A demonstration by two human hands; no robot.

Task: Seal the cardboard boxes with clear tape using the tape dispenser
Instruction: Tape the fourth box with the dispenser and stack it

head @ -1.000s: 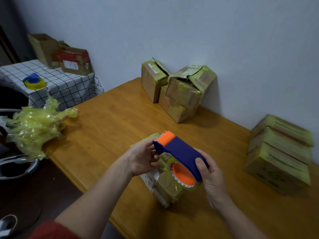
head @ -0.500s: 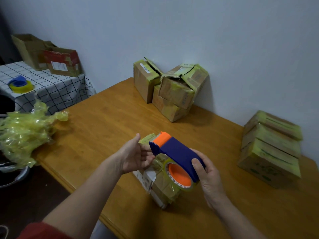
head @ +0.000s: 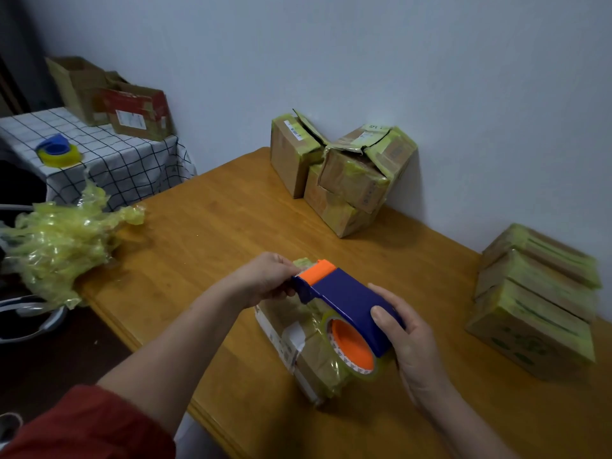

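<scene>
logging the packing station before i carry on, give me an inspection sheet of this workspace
surface: wooden table
job's things: tape dispenser held over a cardboard box at the near edge; torn boxes by the wall; taped boxes stacked right
clutter: crumpled used tape at the left end
hands: left hand pinches the dispenser's orange front; right hand grips its blue body
cables: nothing seen
surroundings: checked-cloth side table with open boxes and a second dispenser

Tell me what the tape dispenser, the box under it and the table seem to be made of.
Tape dispenser: looks like moulded plastic, matte blue body, orange head and core.
Box: brown cardboard, glossy where yellowish tape wraps it.
Table: wood or veneer, judging by visible grain, smooth satin finish.
</scene>
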